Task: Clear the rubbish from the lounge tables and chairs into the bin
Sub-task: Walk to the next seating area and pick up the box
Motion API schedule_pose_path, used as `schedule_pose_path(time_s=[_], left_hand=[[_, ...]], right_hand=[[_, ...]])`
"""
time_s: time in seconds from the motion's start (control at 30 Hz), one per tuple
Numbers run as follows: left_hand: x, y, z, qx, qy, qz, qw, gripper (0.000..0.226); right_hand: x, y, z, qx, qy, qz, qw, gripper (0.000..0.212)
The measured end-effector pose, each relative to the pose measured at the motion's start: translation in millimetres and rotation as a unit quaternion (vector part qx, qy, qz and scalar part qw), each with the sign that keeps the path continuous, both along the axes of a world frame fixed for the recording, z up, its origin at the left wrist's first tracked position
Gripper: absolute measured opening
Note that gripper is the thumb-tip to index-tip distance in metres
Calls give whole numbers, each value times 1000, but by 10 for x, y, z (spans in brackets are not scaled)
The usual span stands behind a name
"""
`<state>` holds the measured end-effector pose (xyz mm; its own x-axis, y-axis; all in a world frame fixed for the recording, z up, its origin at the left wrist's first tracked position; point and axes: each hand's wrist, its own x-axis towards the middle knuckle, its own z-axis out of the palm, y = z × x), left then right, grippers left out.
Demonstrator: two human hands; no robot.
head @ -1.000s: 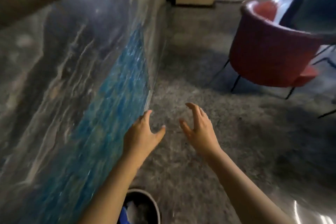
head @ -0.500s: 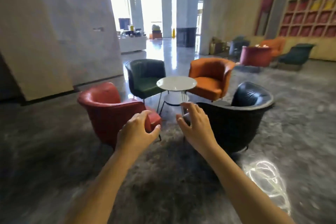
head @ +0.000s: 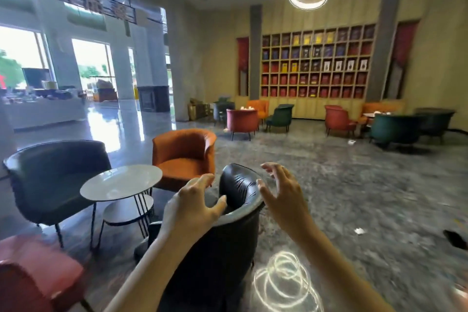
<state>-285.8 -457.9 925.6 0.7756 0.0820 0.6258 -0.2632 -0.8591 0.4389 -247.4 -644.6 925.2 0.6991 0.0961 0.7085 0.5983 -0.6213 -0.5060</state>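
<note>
My left hand point(head: 192, 206) and my right hand point(head: 283, 192) are raised in front of me, both empty with fingers spread. Behind them stands a black armchair point(head: 222, 243). A round white table point(head: 121, 182) sits to its left with a bare top. Small white scraps of rubbish lie on the floor: one point(head: 359, 230) to the right of my right hand, another point(head: 351, 142) farther off, and a third point(head: 225, 130) by a far red chair. No bin is in view.
An orange armchair point(head: 186, 154), a dark green armchair point(head: 53, 180) and a red chair point(head: 33, 273) ring the white table. Two more chair groups point(head: 243, 119) point(head: 395, 126) stand by the shelf wall, their tables holding small items. Grey floor stretches to the right.
My view swung up and to the right, from a wall and a bin below, to the lounge. Both hands stayed raised and empty.
</note>
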Motion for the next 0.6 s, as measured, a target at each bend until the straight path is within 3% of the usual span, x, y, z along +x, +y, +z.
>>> schedule_pose_path(time_s=[0.3,0.6], left_hand=[[2737,-390,137,-4,32,-68,997,53],[5537,-1484,-295,15,98,-207,973,64]], right_hand=[[2307,-509,241,-67,23,-76,995,36],[4663,-1993,-154,-142,110,-171,969,36]])
